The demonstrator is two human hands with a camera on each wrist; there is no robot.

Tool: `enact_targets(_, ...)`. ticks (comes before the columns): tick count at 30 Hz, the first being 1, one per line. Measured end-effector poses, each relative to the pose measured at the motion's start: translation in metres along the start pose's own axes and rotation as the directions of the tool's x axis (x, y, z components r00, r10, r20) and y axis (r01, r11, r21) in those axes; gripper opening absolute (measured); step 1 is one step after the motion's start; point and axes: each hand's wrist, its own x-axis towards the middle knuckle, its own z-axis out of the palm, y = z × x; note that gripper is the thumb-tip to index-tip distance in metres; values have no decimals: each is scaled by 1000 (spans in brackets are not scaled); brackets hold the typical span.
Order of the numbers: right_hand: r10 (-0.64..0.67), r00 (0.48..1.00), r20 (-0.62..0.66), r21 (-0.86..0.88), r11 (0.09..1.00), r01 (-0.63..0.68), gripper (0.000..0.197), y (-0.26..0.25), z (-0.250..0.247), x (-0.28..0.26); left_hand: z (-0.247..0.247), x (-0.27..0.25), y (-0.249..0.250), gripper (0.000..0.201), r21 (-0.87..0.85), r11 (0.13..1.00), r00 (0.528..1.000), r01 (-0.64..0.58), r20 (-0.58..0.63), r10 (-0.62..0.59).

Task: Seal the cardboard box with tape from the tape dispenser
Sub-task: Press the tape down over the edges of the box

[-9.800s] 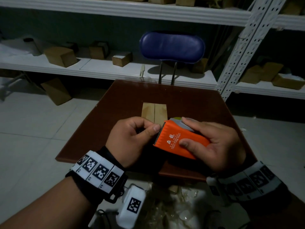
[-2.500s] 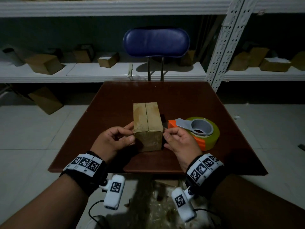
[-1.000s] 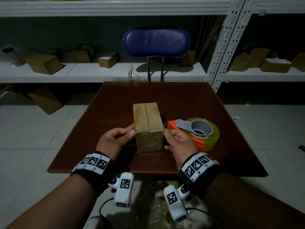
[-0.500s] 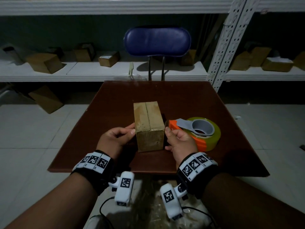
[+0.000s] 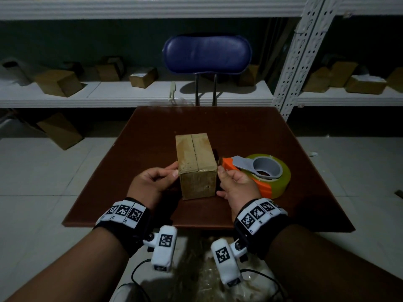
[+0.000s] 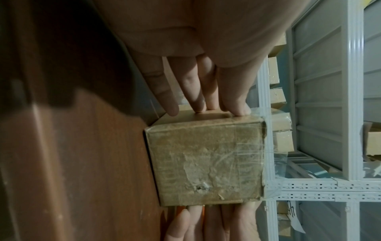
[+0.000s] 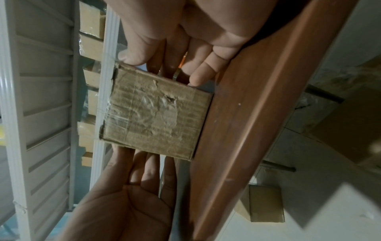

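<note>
The cardboard box [image 5: 195, 164] stands on the brown tabletop [image 5: 152, 131], near its front edge, its top flaps closed along a centre seam and clear tape wrinkled over its near face. The left hand [image 5: 152, 184] presses straight fingers [image 6: 192, 91] against the box's left side, thumb at the upper edge. The right hand [image 5: 236, 186] does likewise on the right side, so the box sits squeezed between both hands. The orange tape dispenser [image 5: 259, 173] lies just right of the box, behind the right hand.
</note>
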Motion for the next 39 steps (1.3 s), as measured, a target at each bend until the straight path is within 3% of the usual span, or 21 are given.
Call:
enact_targets(15, 37, 999, -7, 37, 999, -37, 27, -2, 0, 1, 0, 3, -4, 8, 14, 1000, 1000, -1, -8, 1)
enact_targets(24, 100, 995, 17, 50, 994, -101, 26, -1, -2, 5, 1, 1, -1, 15, -18, 1000, 1000, 24, -2, -24)
enact_targets(29, -30, 999, -44, -9, 1000, 29, 21, -6, 0, -1, -1, 2, -3, 14, 18, 1000, 1000, 7, 7, -7)
enact_targets(33, -154, 988, -20, -138, 979, 149, 22, -11, -1, -5, -2, 5, -3, 11, 20, 1000, 1000, -4, 0, 4)
enact_targets(39, -186, 982, 31, -198, 962, 189, 22, -15, -2, -5, -5, 4, -4, 17, -10, 999, 999, 45, 5, -45)
